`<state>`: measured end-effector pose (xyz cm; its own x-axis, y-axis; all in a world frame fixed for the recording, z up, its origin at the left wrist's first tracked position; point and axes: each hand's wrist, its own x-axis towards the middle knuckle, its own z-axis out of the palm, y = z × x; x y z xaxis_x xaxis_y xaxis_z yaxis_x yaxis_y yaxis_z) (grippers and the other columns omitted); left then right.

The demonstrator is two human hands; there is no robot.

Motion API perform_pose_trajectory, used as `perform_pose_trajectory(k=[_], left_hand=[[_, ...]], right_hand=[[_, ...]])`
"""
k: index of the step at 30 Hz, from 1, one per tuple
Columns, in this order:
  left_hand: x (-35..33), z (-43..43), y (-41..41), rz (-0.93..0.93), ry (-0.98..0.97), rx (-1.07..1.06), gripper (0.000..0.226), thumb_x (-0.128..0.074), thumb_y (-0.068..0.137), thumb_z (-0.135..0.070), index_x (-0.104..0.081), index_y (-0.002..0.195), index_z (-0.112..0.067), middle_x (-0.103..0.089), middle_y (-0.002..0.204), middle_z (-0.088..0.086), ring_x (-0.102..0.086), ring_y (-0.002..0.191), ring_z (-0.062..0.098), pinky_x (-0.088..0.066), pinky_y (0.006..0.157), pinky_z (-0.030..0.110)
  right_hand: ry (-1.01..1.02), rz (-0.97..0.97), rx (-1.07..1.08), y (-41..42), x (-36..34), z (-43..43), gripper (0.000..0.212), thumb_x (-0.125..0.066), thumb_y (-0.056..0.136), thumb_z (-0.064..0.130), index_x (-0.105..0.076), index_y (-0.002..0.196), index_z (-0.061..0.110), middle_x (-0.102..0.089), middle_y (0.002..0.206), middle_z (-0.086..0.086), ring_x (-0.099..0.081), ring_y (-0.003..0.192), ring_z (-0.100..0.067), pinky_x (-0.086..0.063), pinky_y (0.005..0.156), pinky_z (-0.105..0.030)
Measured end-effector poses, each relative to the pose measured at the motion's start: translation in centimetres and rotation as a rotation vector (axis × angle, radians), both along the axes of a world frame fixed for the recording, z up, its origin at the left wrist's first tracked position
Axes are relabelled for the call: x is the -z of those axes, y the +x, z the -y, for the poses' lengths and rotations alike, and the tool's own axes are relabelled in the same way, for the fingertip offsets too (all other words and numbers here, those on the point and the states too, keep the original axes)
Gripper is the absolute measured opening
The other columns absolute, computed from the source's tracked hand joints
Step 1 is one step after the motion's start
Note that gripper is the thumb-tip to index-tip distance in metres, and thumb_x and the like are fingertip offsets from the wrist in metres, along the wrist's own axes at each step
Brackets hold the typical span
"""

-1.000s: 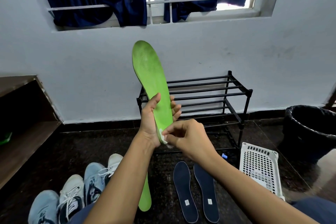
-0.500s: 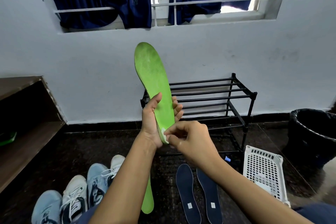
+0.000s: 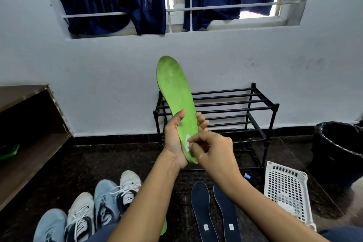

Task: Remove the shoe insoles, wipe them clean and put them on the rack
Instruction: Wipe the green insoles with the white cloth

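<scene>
My left hand [image 3: 174,139] grips a green insole [image 3: 175,92] near its heel and holds it upright in front of the black metal rack [image 3: 261,102]. My right hand [image 3: 212,151] pinches a small white wipe [image 3: 187,142] against the insole's lower part. A second green insole [image 3: 163,227] lies on the floor, mostly hidden under my left forearm. Two dark blue insoles [image 3: 214,212] lie side by side on the floor to the right of my arms.
Several light blue and white sneakers [image 3: 94,210] stand in a row at lower left. A white plastic basket [image 3: 286,190] sits right of the rack, a black bin [image 3: 337,143] beyond it. A wooden shelf unit [image 3: 25,143] is at left.
The camera view has tilted up slightly. My right hand with the wipe has moved a little up the insole's heel area; my left hand keeps its grip.
</scene>
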<state>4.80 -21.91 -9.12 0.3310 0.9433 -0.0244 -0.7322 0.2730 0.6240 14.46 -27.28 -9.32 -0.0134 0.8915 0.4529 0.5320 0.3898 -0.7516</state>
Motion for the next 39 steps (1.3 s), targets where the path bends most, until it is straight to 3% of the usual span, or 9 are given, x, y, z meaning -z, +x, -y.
perform_pose_trajectory(k=[5, 9, 13, 17, 20, 24, 28, 32, 39], left_hand=[[0.2, -0.9, -1.8, 0.104, 0.075, 0.011, 0.062, -0.087, 0.048, -0.031, -0.063, 0.097, 0.0, -0.065, 0.087, 0.009, -0.068, 0.076, 0.021, -0.058, 0.07, 0.03], [0.0, 0.0, -0.4, 0.078, 0.031, -0.05, 0.038, -0.059, 0.073, -0.035, -0.06, 0.094, -0.003, -0.064, 0.082, 0.008, -0.066, 0.073, 0.018, -0.055, 0.07, 0.027], [0.2, 0.5, 0.9, 0.055, -0.009, -0.017, 0.032, -0.055, 0.076, -0.035, -0.059, 0.089, -0.006, -0.061, 0.081, 0.006, -0.063, 0.076, 0.019, -0.051, 0.077, 0.029], [0.0, -0.4, -0.5, 0.056, 0.057, 0.042, 0.066, -0.089, 0.049, -0.039, -0.064, 0.098, -0.002, -0.065, 0.089, 0.009, -0.069, 0.079, 0.02, -0.056, 0.074, 0.029], [-0.1, -1.1, -2.1, 0.064, 0.116, 0.043, 0.08, -0.092, 0.043, -0.037, -0.064, 0.108, 0.0, -0.066, 0.097, 0.011, -0.069, 0.085, 0.021, -0.057, 0.078, 0.031], [0.0, -1.0, -2.0, 0.081, 0.122, -0.005, 0.072, -0.092, 0.042, -0.034, -0.065, 0.101, -0.003, -0.065, 0.091, 0.009, -0.068, 0.08, 0.02, -0.057, 0.074, 0.029], [0.1, -0.4, -0.7, 0.076, 0.098, -0.002, 0.069, -0.094, 0.037, -0.033, -0.063, 0.094, -0.008, -0.063, 0.084, 0.005, -0.067, 0.076, 0.016, -0.056, 0.071, 0.026], [-0.5, -0.6, -1.1, 0.06, 0.09, 0.048, 0.072, -0.096, 0.035, -0.04, -0.06, 0.09, -0.009, -0.064, 0.086, 0.006, -0.069, 0.081, 0.02, -0.057, 0.074, 0.031], [-0.4, -1.0, -2.4, 0.121, 0.096, 0.008, 0.067, -0.094, 0.036, -0.041, -0.06, 0.084, -0.009, -0.064, 0.08, 0.006, -0.069, 0.08, 0.023, -0.056, 0.082, 0.034]], right_hand=[[-0.169, -0.144, -0.15, -0.5, -0.2, 0.9, 0.016, -0.07, 0.076, 0.008, -0.075, 0.076, 0.023, -0.066, 0.061, 0.016, -0.061, 0.062, 0.005, -0.042, 0.06, -0.006], [-0.06, -0.025, -0.075, 0.0, -0.1, 0.0, 0.014, -0.069, 0.077, 0.005, -0.075, 0.079, 0.017, -0.066, 0.068, 0.011, -0.06, 0.062, 0.003, -0.041, 0.062, -0.005], [0.128, 0.097, 0.074, 0.4, 0.2, -0.9, 0.015, -0.069, 0.075, 0.001, -0.073, 0.083, 0.012, -0.071, 0.081, 0.0, -0.065, 0.074, -0.015, -0.053, 0.074, -0.029], [0.005, -0.048, -0.018, -0.1, 0.0, 0.2, 0.017, -0.07, 0.075, 0.002, -0.074, 0.079, 0.018, -0.065, 0.066, 0.016, -0.061, 0.065, 0.004, -0.042, 0.063, -0.004], [-0.144, -0.147, -0.164, -0.9, 0.0, 1.2, 0.015, -0.071, 0.076, 0.007, -0.074, 0.075, 0.022, -0.067, 0.059, 0.013, -0.062, 0.058, 0.0, -0.042, 0.058, -0.006], [-0.154, -0.127, -0.176, -0.7, 0.4, 0.9, 0.016, -0.07, 0.077, 0.008, -0.073, 0.073, 0.023, -0.066, 0.058, 0.012, -0.061, 0.055, -0.001, -0.042, 0.057, -0.008], [-0.002, -0.001, -0.069, 0.2, 0.1, -0.2, 0.016, -0.068, 0.076, 0.002, -0.074, 0.078, 0.017, -0.062, 0.065, 0.015, -0.058, 0.065, 0.008, -0.038, 0.062, -0.002], [0.075, 0.01, -0.034, 0.0, 0.2, -0.2, 0.016, -0.069, 0.075, 0.0, -0.074, 0.079, 0.016, -0.067, 0.073, 0.01, -0.061, 0.074, 0.002, -0.039, 0.065, -0.001], [-0.088, -0.041, -0.158, -0.7, 0.3, 0.8, 0.015, -0.07, 0.076, 0.004, -0.074, 0.075, 0.019, -0.063, 0.059, 0.018, -0.058, 0.06, 0.009, -0.038, 0.058, -0.003]])
